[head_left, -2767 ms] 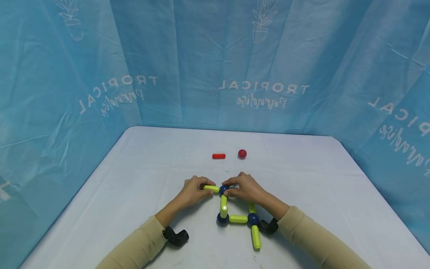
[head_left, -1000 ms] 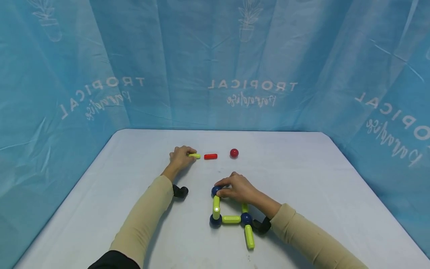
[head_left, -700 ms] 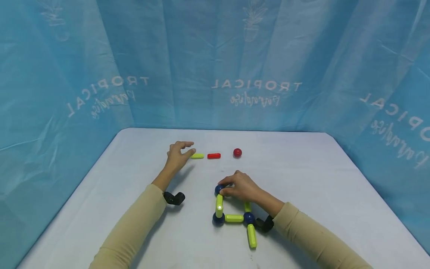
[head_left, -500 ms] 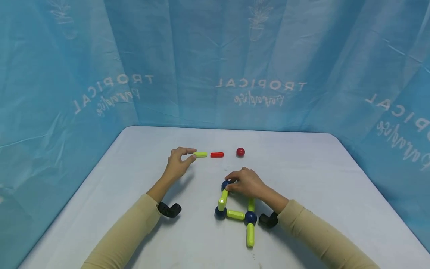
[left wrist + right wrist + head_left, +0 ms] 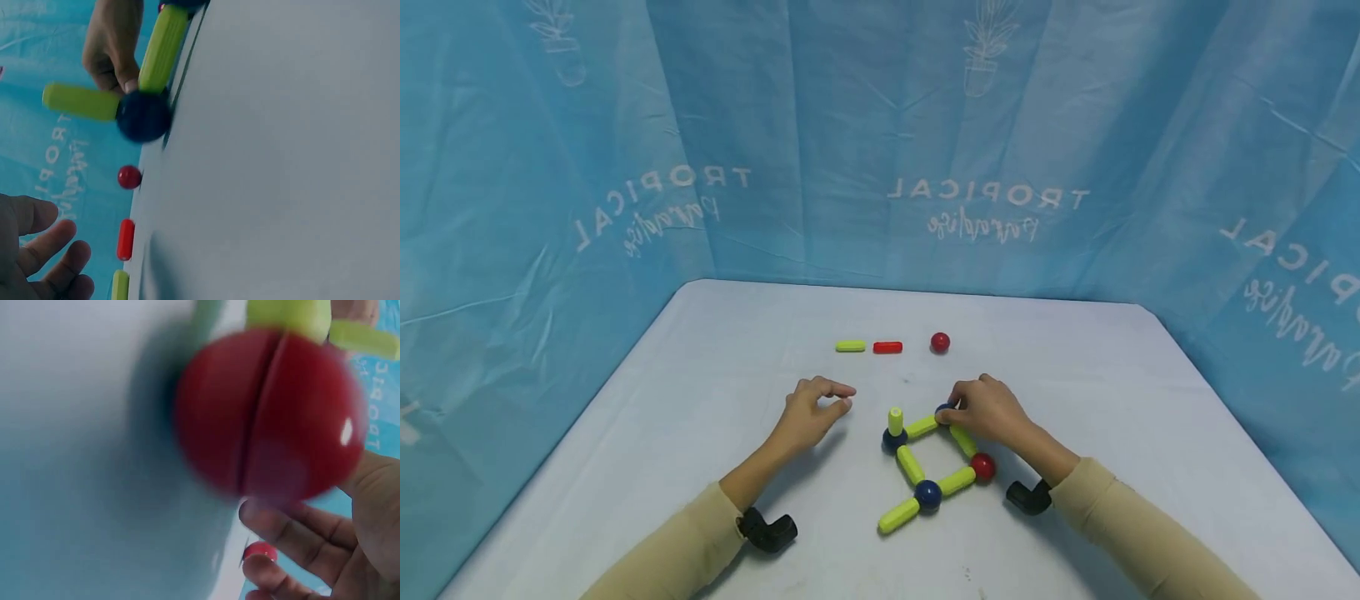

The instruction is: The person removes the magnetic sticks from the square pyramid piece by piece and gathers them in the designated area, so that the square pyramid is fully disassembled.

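Observation:
Yellow-green magnetic sticks and balls form a four-sided frame on the table. My right hand (image 5: 991, 410) pinches the blue ball (image 5: 944, 412) at its far corner, partly hiding it. A red ball (image 5: 982, 467) makes the right corner, large and close in the right wrist view. The near corner is a blue ball (image 5: 928, 496), from which a loose-ended stick (image 5: 898, 516) points towards the front left. On the left blue ball (image 5: 895, 439) one stick (image 5: 895, 420) stands upright. My left hand (image 5: 808, 414) hovers left of the frame, holding nothing, thumb and forefinger apart.
Farther back lie a yellow-green stick (image 5: 851, 346), a red stick (image 5: 887, 347) and a loose red ball (image 5: 940, 342), in a row. The white-covered table (image 5: 760, 333) meets a blue printed curtain (image 5: 850, 208) behind and at both sides.
My left hand has set a yellow-green stick beside the red one, let go and come back towards the frame. My right hand has turned the frame, bringing its red corner ball into sight.

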A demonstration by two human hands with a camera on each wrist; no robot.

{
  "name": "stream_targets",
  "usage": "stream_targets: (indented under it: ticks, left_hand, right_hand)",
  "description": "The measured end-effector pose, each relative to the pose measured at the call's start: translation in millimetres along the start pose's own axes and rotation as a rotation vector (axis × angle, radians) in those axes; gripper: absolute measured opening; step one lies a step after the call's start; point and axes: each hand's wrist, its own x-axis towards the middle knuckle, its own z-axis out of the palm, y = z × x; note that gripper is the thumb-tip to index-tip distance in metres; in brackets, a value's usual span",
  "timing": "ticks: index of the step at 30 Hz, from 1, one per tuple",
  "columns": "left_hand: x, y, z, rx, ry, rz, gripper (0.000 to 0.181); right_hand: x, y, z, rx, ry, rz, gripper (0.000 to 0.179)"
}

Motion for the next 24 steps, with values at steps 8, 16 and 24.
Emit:
stream_targets:
  ticks: [8,16,24]
  left_hand:
    - [-24.3,3.4,3.4,0.021,-0.026,-0.027,0.017]
    - [-29.4,6.9,4.8,-0.004,-0.033,-0.031,0.019]
    - [-22.7,24.0,11.5,-0.018,-0.066,0.010,0.029]
  right_hand:
    - [-26.5,-2,-4,-0.110,0.069,-0.003,0.035]
    - [-24.2,-16,2,0.053,0.065,-0.202,0.039]
    - [-11.2,-23,15,0.218,-0.068,-0.240,0.030]
